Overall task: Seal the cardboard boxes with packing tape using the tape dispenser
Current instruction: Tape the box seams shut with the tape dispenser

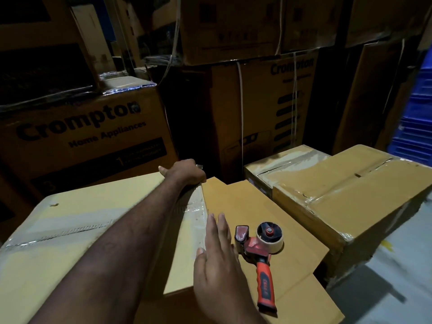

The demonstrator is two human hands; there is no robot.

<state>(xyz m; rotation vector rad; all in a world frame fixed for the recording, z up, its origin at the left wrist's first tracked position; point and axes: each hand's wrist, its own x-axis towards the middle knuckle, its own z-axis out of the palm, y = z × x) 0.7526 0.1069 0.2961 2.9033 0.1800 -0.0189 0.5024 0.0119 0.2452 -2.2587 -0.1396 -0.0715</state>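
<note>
A pale cardboard box (77,232) fills the lower left, with clear tape along its top seam and down its right edge. My left hand (184,171) reaches to the box's far right corner, its fingers curled over that edge where the tape ends. My right hand (217,258) lies flat with straight fingers against the taped right edge. Just right of it the red and black tape dispenser (259,251) rests on a lower flat cardboard flap (292,225), roll away from me, handle pointing toward me.
A taped brown box (346,190) stands to the right, with a smaller taped box (278,164) behind it. Stacked printed cartons (77,129) wall off the back. Blue crates (416,118) stand at the far right. Pale floor (397,277) shows at the lower right.
</note>
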